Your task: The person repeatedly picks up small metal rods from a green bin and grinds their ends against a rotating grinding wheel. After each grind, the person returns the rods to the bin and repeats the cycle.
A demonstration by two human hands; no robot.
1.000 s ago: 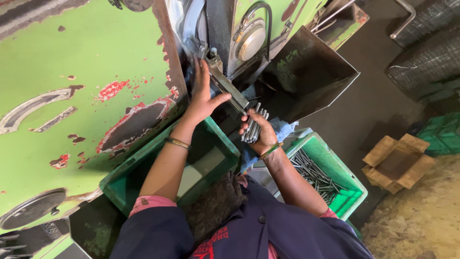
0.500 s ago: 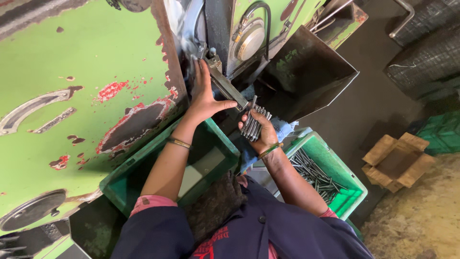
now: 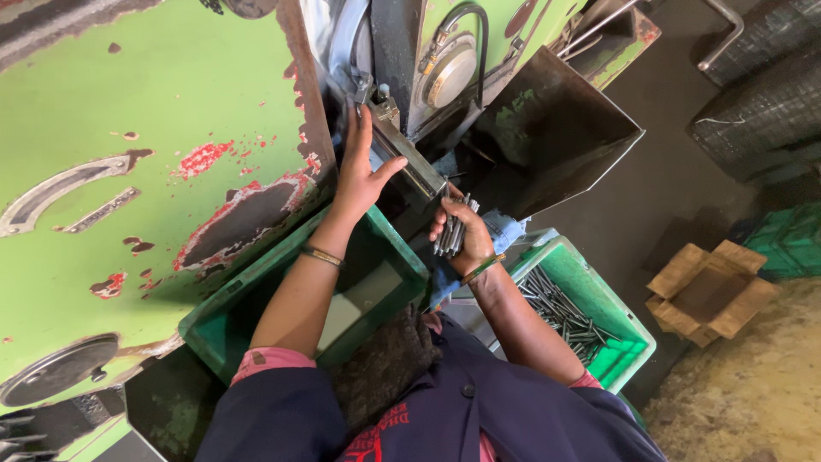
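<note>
A bundle of metal rods (image 3: 451, 227) sat clamped in the right hand (image 3: 462, 238), just below the slanted metal rail (image 3: 402, 154) of the green machine (image 3: 128, 154). The left hand (image 3: 359, 171) lay flat against that rail, fingers spread (thumb out). More rods (image 3: 560, 312) filled the green crate (image 3: 629, 329) alongside.

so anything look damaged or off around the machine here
Yes: the green machine panel has chipped paint, with red and dark bare patches beside the left hand. The right hand grips a bundle of metal rods; nothing looks spilled.
</note>
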